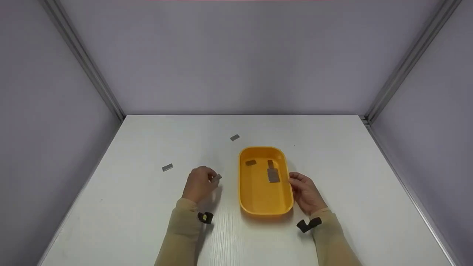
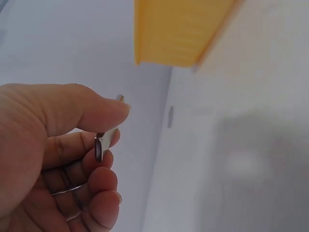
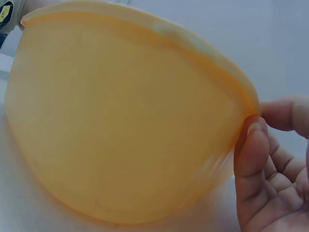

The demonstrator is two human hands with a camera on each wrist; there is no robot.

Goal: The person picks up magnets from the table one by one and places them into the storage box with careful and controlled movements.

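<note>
While the left hand (image 1: 199, 183) holds a small grey metal plate (image 1: 217, 177) lifted just off the white bench (image 1: 155, 229), its grip is pinched: thumb above and curled fingers below clamp the plate by its faces, as the left wrist view shows, with one thin edge (image 2: 99, 147) turned toward the camera. Held this way, the plate juts beyond the fingertips on the side facing the yellow tray (image 1: 258, 192), which stands just to the right of that hand. The right hand (image 1: 305, 192) rests against the tray's right wall; in the right wrist view its thumb (image 3: 251, 154) presses the outer rim (image 3: 244, 104) while the other fingers lie loosely bent behind, holding nothing, a contact that likely steadies the light tray against sliding. Inside the tray lie several like plates: one single piece (image 1: 251, 162) near the far left and a touching group (image 1: 273, 173) toward the right wall. Two more plates remain on the bench, one (image 1: 167, 167) well to the left of the left hand and one (image 1: 234, 137) beyond the tray's far end. Grey partition walls (image 1: 236, 55) enclose the bench on three sides.
</note>
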